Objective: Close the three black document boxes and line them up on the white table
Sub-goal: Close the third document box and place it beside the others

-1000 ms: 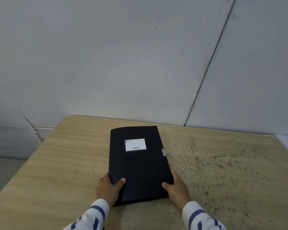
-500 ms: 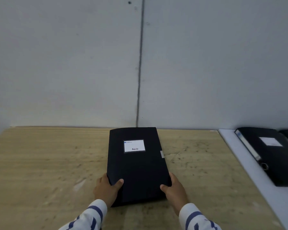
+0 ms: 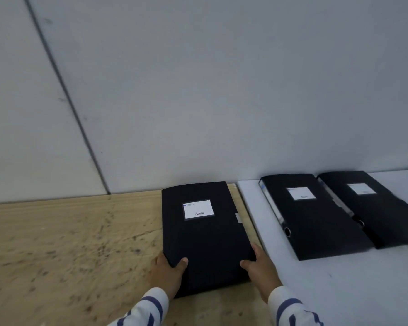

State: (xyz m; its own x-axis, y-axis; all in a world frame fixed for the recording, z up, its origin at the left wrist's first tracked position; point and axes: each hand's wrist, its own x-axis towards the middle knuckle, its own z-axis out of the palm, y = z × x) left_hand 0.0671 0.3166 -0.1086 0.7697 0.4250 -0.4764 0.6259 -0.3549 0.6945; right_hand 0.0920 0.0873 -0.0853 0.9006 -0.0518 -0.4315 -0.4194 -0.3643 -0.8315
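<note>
At the bottom centre of the frame both hands clasp the near end of the third document box [image 3: 205, 234]. The left hand [image 3: 166, 274] wraps its lower-left corner, thumb on the lid. The right hand [image 3: 262, 267] takes the lower-right corner the same way; the fingers of both go under the edges, out of sight. The box is closed, label up, and lies over the wooden table [image 3: 68, 243], its long axis running away from the person toward the wall. Whether it rests on the wood or is lifted clear cannot be told.

The coming move likely turns on one relation: the white table [image 3: 252, 203] begins just beside the box's right edge, so the right hand is the nearer.

Farther back at right, two closed boxes, the middle box [image 3: 316, 217] and the far-right box [image 3: 375, 208], lie side by side on the white surface, angled alike. The far-right one is blurred. Striped sleeves [image 3: 290, 309] are cut off by the lower edge.
</note>
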